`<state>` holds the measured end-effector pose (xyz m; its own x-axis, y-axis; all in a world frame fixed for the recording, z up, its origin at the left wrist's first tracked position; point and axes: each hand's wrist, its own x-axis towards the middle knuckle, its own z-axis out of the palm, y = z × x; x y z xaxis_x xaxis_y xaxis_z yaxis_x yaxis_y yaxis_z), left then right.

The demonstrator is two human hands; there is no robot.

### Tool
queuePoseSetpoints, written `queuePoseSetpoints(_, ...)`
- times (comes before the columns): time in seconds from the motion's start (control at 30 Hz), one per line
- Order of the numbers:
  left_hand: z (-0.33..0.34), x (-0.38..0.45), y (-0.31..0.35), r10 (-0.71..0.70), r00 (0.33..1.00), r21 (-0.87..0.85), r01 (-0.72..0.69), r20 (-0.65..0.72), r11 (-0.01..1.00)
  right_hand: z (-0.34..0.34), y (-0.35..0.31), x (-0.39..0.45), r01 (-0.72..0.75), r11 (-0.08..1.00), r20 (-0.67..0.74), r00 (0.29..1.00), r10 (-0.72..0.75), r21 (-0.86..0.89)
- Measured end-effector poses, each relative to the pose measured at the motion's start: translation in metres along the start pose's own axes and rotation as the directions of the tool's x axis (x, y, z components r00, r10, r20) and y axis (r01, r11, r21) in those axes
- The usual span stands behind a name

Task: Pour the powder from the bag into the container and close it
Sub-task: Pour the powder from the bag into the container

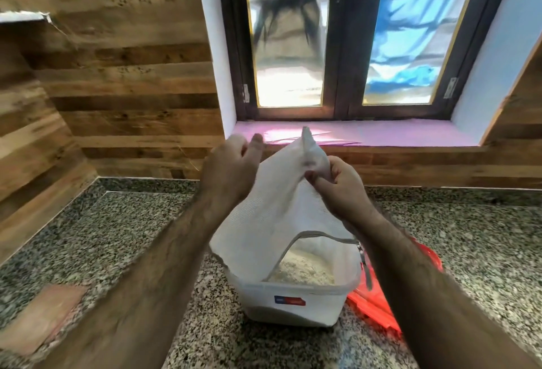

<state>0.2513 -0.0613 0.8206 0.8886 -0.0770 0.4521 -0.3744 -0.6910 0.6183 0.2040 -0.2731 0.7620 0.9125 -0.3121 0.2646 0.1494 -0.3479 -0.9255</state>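
Head view: one bag [281,207], one container [293,304].

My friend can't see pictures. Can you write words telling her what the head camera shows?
Two hands hold a white mesh bag upside down over a clear container of pale powder on a speckled counter. The right hand pinches its corner; an orange lid lies beside it.

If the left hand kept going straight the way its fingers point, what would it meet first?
The left hand points up and away, beside the white mesh zip bag. Likely first contact: the pink window sill or the brown wood-panel wall below it; depth is unclear.
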Motion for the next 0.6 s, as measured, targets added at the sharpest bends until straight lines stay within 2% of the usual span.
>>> queuePoseSetpoints(0.13, -0.003, -0.02, -0.076, -0.148, 0.985, -0.007, 0.148, -0.085, 0.989, -0.002, 0.008, -0.001, -0.021, 0.999, 0.06, 0.998, 0.019, 0.038)
queuePoseSetpoints(0.23, 0.005, -0.033, -0.128, -0.363, 0.922, -0.09, 0.354, -0.132, 0.931, -0.004, 0.016, -0.001, -0.099, 0.987, 0.126, 0.989, 0.083, 0.126)
queuePoseSetpoints(0.3, 0.013, -0.04, -0.149, -0.519, 0.846, -0.314, 0.464, -0.12, 0.828, -0.002, 0.024, 0.0, -0.135, 0.972, 0.16, 0.981, 0.105, 0.19)
queuePoseSetpoints(0.4, 0.025, -0.046, -0.171, -0.69, 0.722, -0.639, 0.512, -0.042, 0.574, 0.003, 0.033, 0.0, -0.19, 0.941, 0.224, 0.966, 0.128, 0.279)
queuePoseSetpoints(0.53, 0.037, -0.049, -0.188, -0.724, 0.676, -0.785, 0.52, 0.136, 0.337, 0.007, 0.045, 0.0, -0.249, 0.913, 0.298, 0.942, 0.152, 0.322)
queuePoseSetpoints(0.6, 0.044, -0.047, -0.19, -0.754, 0.644, -0.822, 0.496, 0.132, 0.28, 0.006, 0.049, -0.002, -0.267, 0.905, 0.318, 0.935, 0.159, 0.332)
